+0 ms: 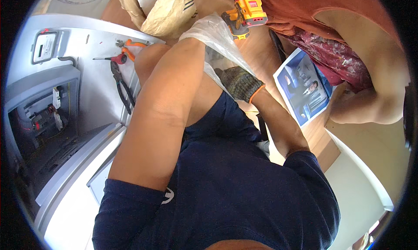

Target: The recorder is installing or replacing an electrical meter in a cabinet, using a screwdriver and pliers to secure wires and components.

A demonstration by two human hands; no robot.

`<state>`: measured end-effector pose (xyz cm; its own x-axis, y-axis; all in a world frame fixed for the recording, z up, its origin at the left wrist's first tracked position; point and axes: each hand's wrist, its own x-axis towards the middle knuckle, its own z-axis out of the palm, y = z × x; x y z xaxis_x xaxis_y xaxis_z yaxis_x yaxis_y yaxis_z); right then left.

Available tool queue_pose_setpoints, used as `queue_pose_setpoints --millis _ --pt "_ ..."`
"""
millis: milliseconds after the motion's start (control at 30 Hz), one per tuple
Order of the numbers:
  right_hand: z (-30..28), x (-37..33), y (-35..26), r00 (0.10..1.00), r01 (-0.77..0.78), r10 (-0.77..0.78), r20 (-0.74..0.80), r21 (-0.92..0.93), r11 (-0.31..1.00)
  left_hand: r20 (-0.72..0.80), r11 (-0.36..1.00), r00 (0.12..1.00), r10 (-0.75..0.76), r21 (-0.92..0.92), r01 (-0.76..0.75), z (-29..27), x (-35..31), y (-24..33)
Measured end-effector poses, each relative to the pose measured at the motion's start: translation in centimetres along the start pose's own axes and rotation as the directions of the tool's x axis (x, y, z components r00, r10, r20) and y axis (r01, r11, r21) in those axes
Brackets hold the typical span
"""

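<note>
My right hand (241, 83) wears a dark knitted glove with an orange cuff. Its fingers look closed at the edge of a clear plastic bag (213, 30), though the bag partly covers the fingertips. My left arm reaches up to the bag's left side, and the hand at its end is hidden, so its fingers do not show. A yellow and black cordless drill (249, 10) stands just beyond the bag on a wooden surface. Behind the bag sits a crumpled brown paper sack (170, 15).
At the left, a white panel carries dark-handled pliers (122, 86), a red screwdriver (117, 58) and an orange-handled tool (130, 48), beside an open grey electrical box (45, 115). Another person (365, 45) sits close on the right, near a printed picture sheet (300, 86).
</note>
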<state>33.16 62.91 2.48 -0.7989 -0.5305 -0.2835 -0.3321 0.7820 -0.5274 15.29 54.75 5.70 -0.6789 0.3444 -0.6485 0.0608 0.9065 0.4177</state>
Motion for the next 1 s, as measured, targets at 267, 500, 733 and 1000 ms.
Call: queue_pose_setpoints --millis 267,500,733,1000 --pt "-1.6 0.4 -0.9 1.000 -0.013 0.013 -0.006 0.041 0.999 -0.032 0.999 0.999 -0.013 -0.036 0.012 -0.9 -2.8 -1.7" --pt "-3.6 5.1 1.2 0.777 -0.379 0.373 -0.507 0.096 0.920 -0.063 0.997 0.997 -0.032 -0.077 0.027 -1.4 -4.7 -2.1" --pt "-0.9 8.1 2.4 0.836 -0.120 0.190 -0.515 0.165 0.979 0.028 0.910 0.987 0.158 0.384 -0.157 0.6 0.4 -6.4" --pt "-1.6 6.2 0.7 0.853 -0.384 0.476 -0.215 0.359 0.851 0.257 0.938 0.966 -0.031 0.340 -0.060 -1.1 -1.6 -5.4"
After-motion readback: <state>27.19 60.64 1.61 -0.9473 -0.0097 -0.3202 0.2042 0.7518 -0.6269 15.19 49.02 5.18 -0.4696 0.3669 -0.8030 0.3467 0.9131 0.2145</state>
